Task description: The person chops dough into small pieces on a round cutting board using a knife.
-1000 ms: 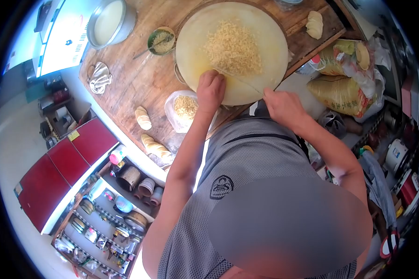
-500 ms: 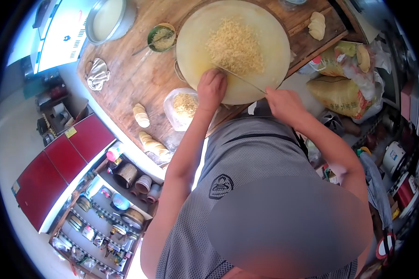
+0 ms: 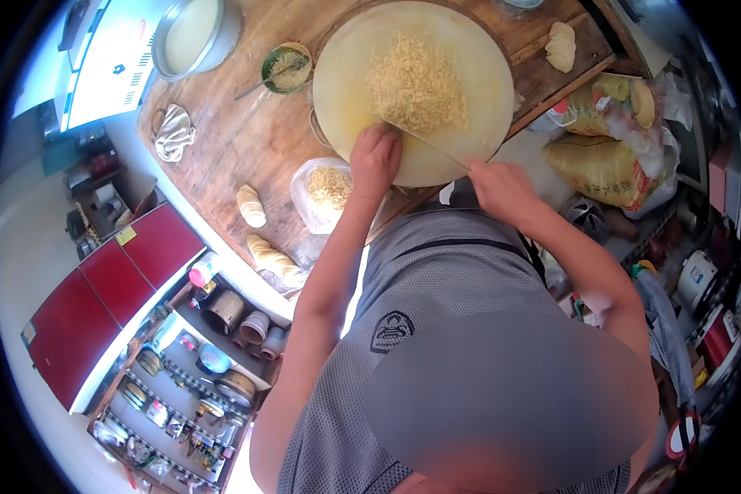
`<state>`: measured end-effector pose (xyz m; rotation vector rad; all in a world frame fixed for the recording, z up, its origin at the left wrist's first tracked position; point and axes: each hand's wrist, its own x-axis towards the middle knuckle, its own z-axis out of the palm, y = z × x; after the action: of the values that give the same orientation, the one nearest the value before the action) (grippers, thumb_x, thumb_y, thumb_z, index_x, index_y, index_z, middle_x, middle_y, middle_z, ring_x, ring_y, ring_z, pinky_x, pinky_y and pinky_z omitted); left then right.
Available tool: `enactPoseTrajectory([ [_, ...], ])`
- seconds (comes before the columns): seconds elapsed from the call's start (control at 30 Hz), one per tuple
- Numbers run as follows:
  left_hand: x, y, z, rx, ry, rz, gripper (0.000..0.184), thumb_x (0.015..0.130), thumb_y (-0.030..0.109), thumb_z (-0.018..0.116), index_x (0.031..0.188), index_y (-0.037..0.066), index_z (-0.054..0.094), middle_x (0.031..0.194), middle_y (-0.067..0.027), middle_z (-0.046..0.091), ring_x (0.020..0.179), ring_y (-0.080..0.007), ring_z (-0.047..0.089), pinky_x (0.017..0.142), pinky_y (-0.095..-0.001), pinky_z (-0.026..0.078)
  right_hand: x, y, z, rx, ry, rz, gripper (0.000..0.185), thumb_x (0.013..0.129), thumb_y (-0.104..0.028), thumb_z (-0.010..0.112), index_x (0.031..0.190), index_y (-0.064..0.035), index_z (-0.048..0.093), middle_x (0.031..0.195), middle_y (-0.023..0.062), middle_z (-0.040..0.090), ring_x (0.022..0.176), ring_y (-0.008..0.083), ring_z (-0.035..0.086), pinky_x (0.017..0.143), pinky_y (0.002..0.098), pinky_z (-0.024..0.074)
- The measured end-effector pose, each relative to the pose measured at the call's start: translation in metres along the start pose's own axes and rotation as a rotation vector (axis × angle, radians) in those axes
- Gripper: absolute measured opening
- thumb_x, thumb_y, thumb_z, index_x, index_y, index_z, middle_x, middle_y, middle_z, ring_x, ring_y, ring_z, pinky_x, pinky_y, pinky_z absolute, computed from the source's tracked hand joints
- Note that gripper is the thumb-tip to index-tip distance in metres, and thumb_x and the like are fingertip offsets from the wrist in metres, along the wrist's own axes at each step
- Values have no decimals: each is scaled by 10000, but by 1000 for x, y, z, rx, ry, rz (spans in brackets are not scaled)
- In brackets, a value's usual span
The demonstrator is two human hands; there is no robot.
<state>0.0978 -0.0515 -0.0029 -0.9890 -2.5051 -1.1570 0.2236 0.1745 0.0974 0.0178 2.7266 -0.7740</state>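
Note:
On the large round cutting board (image 3: 337,62) lies a heap of finely chopped pale-yellow food (image 3: 420,78). My right hand (image 3: 502,191) is closed round the handle of a knife (image 3: 432,148), whose blade slants across the board's near part, its tip end close to my left hand. My left hand (image 3: 376,156) rests at the near-left of the board with its fingers curled down and pressed together beside the blade. What lies under those fingers is hidden. Just left of my left wrist sits a plastic bag (image 3: 302,191) with more chopped food (image 3: 329,188) in it.
The wooden table (image 3: 230,132) also bears a green bowl (image 3: 270,74) with a spoon, a metal pot (image 3: 222,53), a cloth (image 3: 174,133), and sliced pale rolls (image 3: 251,206) at the left. More slices (image 3: 561,47) lie at the right. Yellow sacks (image 3: 593,165) stand beyond the table's right edge.

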Motion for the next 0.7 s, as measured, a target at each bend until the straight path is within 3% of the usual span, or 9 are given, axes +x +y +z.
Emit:
enactPoseTrajectory([
  [0.7,-3,2,-3,-4,28,-11,184,783,12,782,954,40,723,1042,-122,681,982,-336,662,845,-420,549,-6,0,-6,-19,43,23,72,920,-107,538,927,-37,555,718,217,672,720,447,681,637,568,522],
])
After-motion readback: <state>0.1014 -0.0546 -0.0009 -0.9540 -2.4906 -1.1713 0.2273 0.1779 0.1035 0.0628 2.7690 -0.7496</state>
